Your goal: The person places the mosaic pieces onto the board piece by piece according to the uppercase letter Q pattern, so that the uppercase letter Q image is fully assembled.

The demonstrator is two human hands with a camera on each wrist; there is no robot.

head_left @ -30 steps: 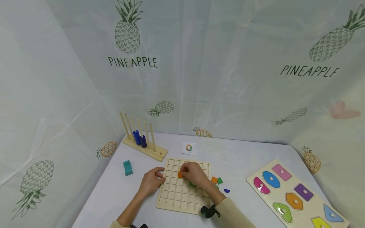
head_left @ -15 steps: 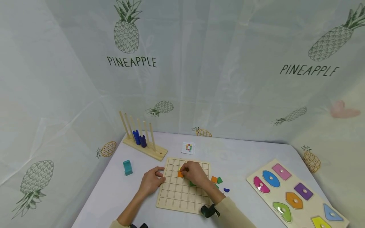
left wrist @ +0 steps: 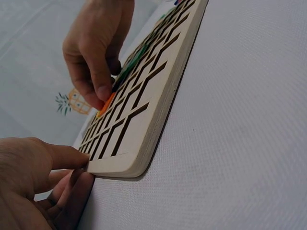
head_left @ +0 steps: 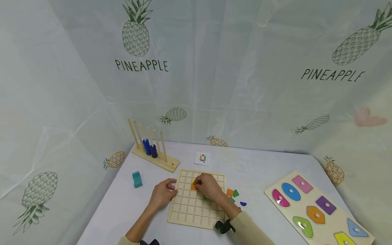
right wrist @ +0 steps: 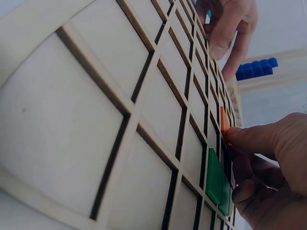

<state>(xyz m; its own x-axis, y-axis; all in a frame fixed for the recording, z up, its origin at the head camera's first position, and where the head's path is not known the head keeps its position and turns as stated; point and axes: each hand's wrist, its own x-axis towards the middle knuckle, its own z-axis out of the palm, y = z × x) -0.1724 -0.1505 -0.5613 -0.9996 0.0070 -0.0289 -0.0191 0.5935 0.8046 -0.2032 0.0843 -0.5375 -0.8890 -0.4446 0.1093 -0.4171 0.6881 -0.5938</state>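
A wooden grid board (head_left: 186,209) lies in front of me. My left hand (head_left: 163,195) holds its left edge, thumb on the rim and fingers against the outer side. My right hand (head_left: 209,185) is over the upper middle of the board. Its thumb and fingertip pinch an orange tile (right wrist: 223,119) in a grid cell. A yellow tile (head_left: 193,180) shows just behind the orange one. Green tiles (right wrist: 217,182) sit in the grid under the right hand, partly hidden by it in the head view.
Right of the board lie a loose orange square (head_left: 230,192), a green triangle (head_left: 235,193) and a blue half-round (head_left: 243,204). A pattern card (head_left: 202,159) is behind. Left stand a peg rack (head_left: 162,163) and teal block (head_left: 137,179). A shape puzzle (head_left: 298,208) lies far right.
The right fingers have shifted very slightly, and more of the yellow tile shows than a second ago. A bit of red piece now shows beside the right forearm. The left hand stays put.
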